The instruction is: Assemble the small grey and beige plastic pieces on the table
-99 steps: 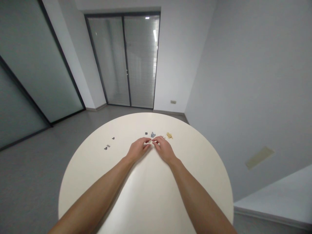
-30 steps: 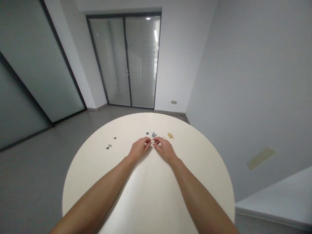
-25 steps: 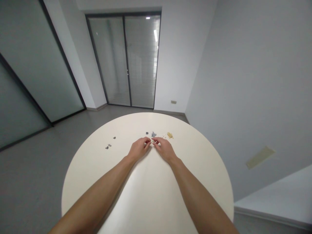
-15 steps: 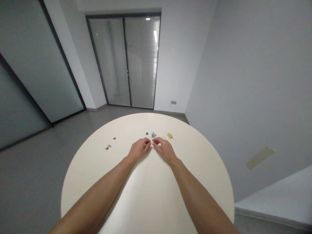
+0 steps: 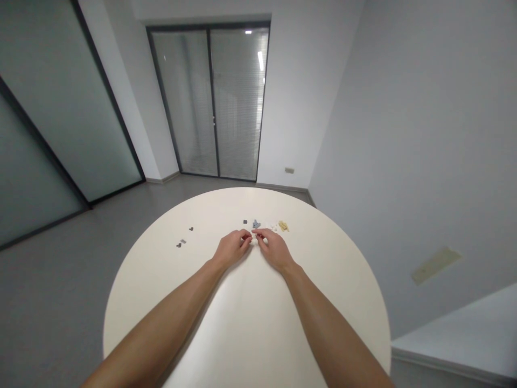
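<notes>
My left hand [image 5: 234, 246] and my right hand [image 5: 273, 248] meet fingertip to fingertip above the far half of the round table. Thumb and fingers of the left are drawn into a pinch. On the right, index finger and thumb curl around the same spot from the other side. Something tiny and pale shows between the two sets of fingertips, too small and covered to name. Just beyond them lie a clump of blue-grey small pieces [image 5: 256, 223] and a dark square piece [image 5: 245, 221]. White small pieces [image 5: 274, 227] sit behind my right hand, partly hidden by it.
A heap of yellow small pieces [image 5: 283, 226] lies right of the white ones. Several dark bits [image 5: 179, 245] are spread on the left of the white table [image 5: 250, 334]. Walls stand to the right, and a glass door [image 5: 238, 102] is beyond the table.
The view has shifted slightly, moving the scene a little to the right. My hands stay together at the same place, with only small finger movement.
</notes>
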Demonstrator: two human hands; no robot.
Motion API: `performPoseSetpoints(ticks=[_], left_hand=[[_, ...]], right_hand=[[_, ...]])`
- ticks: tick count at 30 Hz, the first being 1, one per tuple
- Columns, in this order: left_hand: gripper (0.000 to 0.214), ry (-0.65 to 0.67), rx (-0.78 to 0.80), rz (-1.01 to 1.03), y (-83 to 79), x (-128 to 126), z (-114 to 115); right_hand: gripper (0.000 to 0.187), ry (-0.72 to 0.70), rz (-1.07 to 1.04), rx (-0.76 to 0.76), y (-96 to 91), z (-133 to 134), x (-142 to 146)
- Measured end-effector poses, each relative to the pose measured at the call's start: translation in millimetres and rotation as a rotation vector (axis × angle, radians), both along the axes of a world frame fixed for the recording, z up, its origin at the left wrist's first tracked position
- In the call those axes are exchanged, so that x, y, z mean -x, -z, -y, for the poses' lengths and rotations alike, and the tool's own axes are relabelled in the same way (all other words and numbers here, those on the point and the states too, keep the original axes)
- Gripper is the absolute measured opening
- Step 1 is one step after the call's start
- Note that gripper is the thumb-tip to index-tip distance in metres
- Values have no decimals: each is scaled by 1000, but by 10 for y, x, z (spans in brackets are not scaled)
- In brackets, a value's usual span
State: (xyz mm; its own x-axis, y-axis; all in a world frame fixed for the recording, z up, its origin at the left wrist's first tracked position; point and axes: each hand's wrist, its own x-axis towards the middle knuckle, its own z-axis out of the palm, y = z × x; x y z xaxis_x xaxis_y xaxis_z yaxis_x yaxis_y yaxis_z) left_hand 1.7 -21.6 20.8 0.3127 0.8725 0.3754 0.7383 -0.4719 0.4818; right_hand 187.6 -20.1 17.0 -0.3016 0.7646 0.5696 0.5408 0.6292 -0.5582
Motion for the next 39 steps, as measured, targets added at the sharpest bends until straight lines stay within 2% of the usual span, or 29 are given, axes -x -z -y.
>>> performPoseSetpoints(ticks=[16,23,29,39], left_hand=[[29,38,-51,84,53,29,-27],[22,19,-77,61,64,37,-31],[25,-2,-83,19,31,23,-14],[27,-1,-69,-5,16,9,-4]], right_hand=[[19,12,-54,75,2,19,36],[20,31,-63,79,-3,26,39],[25,28,-75,95,7,17,37],[17,47,-65,91,-25,28,38]])
